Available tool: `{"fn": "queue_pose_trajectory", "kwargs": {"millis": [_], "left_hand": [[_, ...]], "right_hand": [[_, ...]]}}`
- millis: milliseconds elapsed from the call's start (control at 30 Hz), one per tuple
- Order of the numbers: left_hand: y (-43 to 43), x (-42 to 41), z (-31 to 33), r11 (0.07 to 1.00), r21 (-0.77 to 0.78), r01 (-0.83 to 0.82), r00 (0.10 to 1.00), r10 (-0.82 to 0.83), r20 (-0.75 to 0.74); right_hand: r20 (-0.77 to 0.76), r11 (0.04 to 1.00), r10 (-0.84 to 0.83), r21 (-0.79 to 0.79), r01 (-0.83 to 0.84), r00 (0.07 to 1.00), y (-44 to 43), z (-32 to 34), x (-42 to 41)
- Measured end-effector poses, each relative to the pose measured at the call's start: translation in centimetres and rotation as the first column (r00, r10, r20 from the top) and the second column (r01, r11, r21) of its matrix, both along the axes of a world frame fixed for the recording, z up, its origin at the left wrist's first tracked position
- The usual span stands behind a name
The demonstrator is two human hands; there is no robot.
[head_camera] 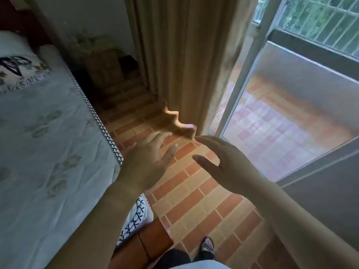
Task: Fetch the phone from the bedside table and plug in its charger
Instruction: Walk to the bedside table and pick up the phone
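A: Phone — can you find it, or tell which way its long axis runs?

B: No. No phone or charger can be made out. Taking the mattress (48,142) as the landmark: past its far corner, against the wall, stands a dim brownish piece of furniture (105,68) with something dark (128,63) on it, too blurred to identify.

A: And the hands?

B: Both hover over the brick-pattern floor (194,191), just right of the mattress edge. The left hand (147,158) is nearest that edge, back up, fingers spread wide and holding nothing. The right hand (227,162) is further right, fingers extended and loosely apart, thumb out, also empty. The two are close but not touching.

A: Beyond them?

B: A beige curtain (184,65) hangs further from the mattress, its hem near the fingertips, and right of it a sliding glass door (281,113). A slippered foot (207,245) shows below.
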State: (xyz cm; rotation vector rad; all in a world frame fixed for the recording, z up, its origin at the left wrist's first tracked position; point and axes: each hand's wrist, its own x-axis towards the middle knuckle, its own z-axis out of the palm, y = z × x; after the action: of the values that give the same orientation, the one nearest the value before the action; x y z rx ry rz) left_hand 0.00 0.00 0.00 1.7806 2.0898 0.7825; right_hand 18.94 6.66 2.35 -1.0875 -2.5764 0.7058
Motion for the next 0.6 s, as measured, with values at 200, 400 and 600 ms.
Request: {"fn": "queue_pose_trajectory", "kwargs": {"millis": [200,400,600], "left_hand": [[8.5,0.1,0.1,0.994,-0.002,-0.106,0.994,0.106,-0.002],[16.7,-5.4,0.5,0.974,0.045,-0.224,0.974,0.225,-0.015],[27.2,-14.8,1.6,0.938,0.091,-0.333,0.942,0.335,-0.004]], "right_hand": [[-0.062,0.998,0.059,-0.015,-0.060,0.996,10.5,-0.4,-1.3],[-0.117,0.973,0.230,0.020,-0.230,0.966,21.9,-0.9,-7.5],[-0.147,0.942,0.336,0.053,-0.332,0.930,34.3,-0.1,-18.8]]}}
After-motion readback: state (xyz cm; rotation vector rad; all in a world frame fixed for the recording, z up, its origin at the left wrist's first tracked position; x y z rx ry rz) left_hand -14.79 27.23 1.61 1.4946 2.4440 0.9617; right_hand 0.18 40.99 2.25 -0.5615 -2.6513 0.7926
